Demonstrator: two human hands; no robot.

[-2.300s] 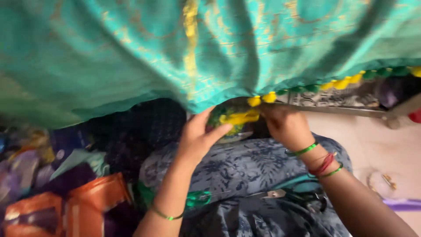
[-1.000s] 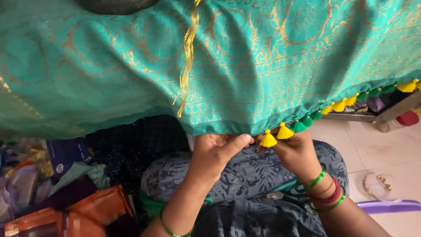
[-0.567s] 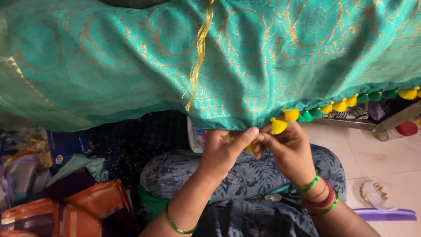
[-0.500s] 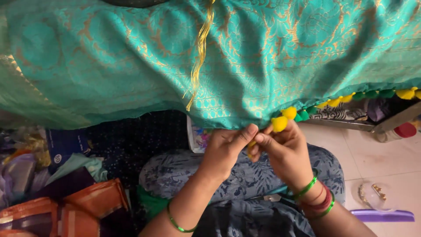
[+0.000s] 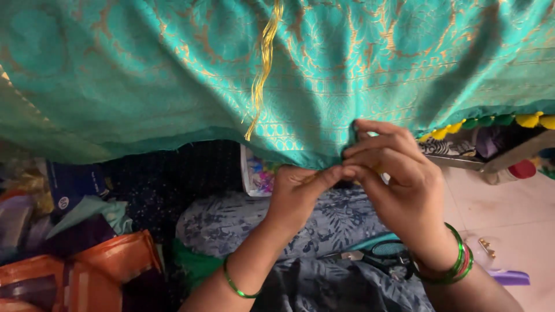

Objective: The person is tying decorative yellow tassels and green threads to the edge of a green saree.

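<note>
Head view: teal gold-patterned cloth (image 5: 173, 75), yellow-green tassels (image 5: 491, 121).

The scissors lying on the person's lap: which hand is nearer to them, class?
Right. The right hand works at the fabric hem just above the scissors, its bangled wrist beside the handles. The left hand is further off, up and to their left.

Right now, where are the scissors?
In the head view, the scissors lie low and right on the blue patterned cloth, just left of the right hand's bangled wrist.

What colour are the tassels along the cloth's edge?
Yellow and green tassels on the cloth, seen in the head view.
</note>
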